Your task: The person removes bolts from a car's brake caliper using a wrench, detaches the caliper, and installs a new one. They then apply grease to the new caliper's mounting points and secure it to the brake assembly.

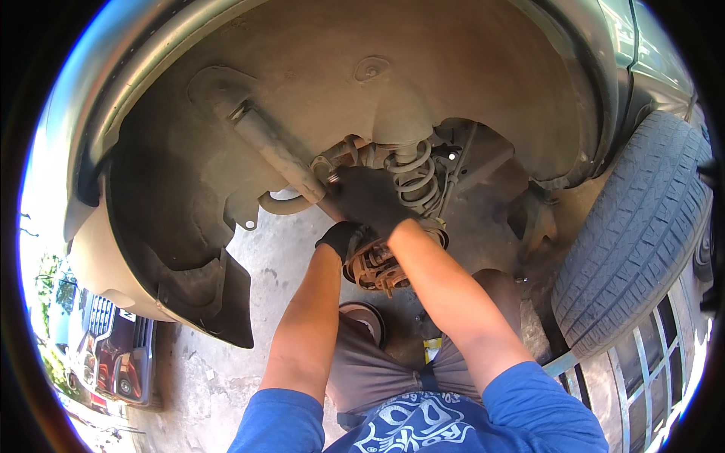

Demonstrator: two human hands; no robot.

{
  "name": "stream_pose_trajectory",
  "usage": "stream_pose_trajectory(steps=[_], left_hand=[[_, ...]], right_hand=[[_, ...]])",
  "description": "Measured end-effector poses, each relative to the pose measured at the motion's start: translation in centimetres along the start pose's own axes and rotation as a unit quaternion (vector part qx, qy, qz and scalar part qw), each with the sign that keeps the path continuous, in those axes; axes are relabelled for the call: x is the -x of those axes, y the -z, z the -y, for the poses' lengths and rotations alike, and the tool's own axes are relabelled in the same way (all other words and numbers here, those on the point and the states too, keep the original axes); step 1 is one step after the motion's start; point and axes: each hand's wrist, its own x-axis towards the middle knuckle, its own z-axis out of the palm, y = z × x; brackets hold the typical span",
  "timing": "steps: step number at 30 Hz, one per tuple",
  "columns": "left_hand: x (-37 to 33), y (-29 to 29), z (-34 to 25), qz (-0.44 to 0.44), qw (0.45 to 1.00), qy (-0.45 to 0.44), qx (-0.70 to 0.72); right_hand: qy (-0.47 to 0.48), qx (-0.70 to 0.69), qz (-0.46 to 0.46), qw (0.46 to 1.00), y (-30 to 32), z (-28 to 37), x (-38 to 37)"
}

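Both my hands wear black gloves and work close together in the middle of the wheel well. My right hand point(370, 198) is curled at the lower end of a dusty shock absorber point(278, 153), beside a small threaded metal part point(333, 178). What lies inside its grip is hidden. My left hand point(341, 237) sits just below, against the top of the rusty wheel hub assembly point(375, 270). The right hand and forearm cover its fingers. A coil spring point(415, 181) stands right of my hands. A curved pipe point(289, 204) runs left of them.
The wheel-arch liner point(453, 60) surrounds the work, with a loose-hanging lower flap point(236, 302) at left. A removed tyre point(634, 234) leans at right above a metal grating point(642, 377). My sandalled foot point(366, 321) rests on the concrete floor point(200, 377). A parked vehicle point(113, 351) stands far left.
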Motion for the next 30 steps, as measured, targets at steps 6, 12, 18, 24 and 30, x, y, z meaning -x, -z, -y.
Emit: stream_pose_trajectory(steps=[6, 12, 18, 24, 30], left_hand=[[-1.1, -1.2, 0.8, -0.047, 0.994, 0.036, 0.087], [-0.9, -0.2, -1.0, -0.012, 0.975, 0.166, 0.148], [0.0, 1.2, -2.4, 0.027, 0.995, 0.093, -0.024], [-0.3, 0.3, -2.9, -0.007, 0.869, 0.200, 0.453], [-1.1, 0.9, -2.8, -0.009, 0.956, 0.233, 0.180]], right_hand=[[-0.066, 0.000, -0.027, 0.997, -3.8, -10.4, 3.3], [0.017, -0.019, -0.029, 0.999, -4.3, -13.3, 2.1], [0.052, -0.027, 0.012, 0.998, -0.4, 1.2, -0.2], [-0.231, -0.370, -0.025, 0.900, -4.4, -13.8, 4.3], [-0.163, -0.127, -0.008, 0.978, -2.8, -10.7, 2.4]])
